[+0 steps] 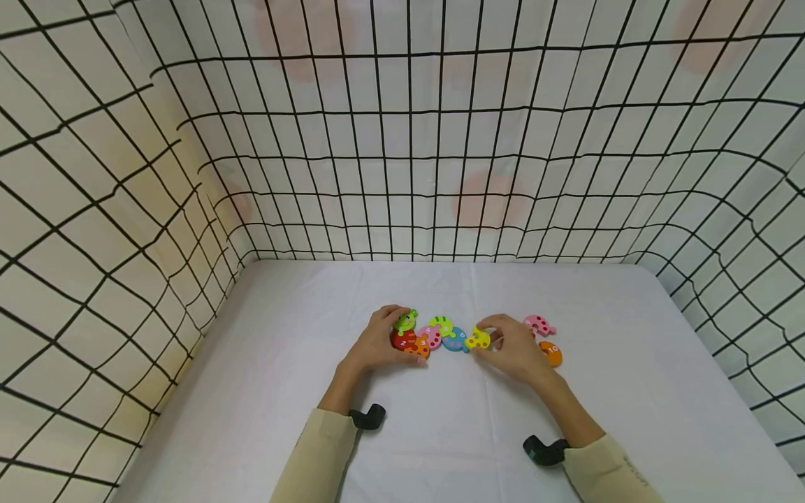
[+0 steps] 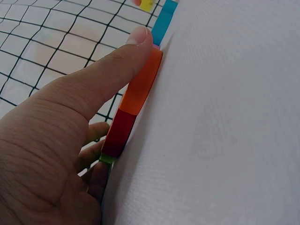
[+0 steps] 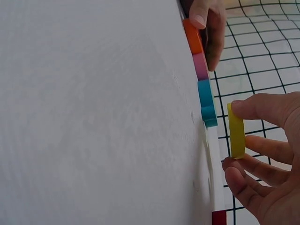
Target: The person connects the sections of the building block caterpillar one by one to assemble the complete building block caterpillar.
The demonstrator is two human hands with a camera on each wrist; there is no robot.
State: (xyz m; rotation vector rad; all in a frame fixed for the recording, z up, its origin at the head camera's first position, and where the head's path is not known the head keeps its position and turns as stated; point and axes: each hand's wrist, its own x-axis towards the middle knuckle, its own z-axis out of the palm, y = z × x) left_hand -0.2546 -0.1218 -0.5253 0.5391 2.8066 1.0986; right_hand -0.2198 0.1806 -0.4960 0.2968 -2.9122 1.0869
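Observation:
A row of numbered caterpillar puzzle pieces lies on the table: a green smiling head (image 1: 405,321), then red (image 1: 401,339), orange (image 1: 418,348), pink (image 1: 430,336), light green (image 1: 442,325) and blue (image 1: 453,340) pieces. My left hand (image 1: 377,344) holds the head end between thumb and fingers, the thumb on the orange piece's edge (image 2: 139,89). Between thumb and fingertips, my right hand (image 1: 518,351) pinches a yellow spotted puzzle piece (image 1: 478,339). In the right wrist view that yellow piece (image 3: 236,131) is raised off the table, beside the blue piece (image 3: 206,101).
To the right of my right hand lie a loose pink spotted piece (image 1: 539,325) and an orange piece (image 1: 551,353). A bit of a red piece (image 3: 219,218) shows low in the right wrist view. Black wire grid (image 1: 411,154) encloses the white table (image 1: 434,440) at back and sides.

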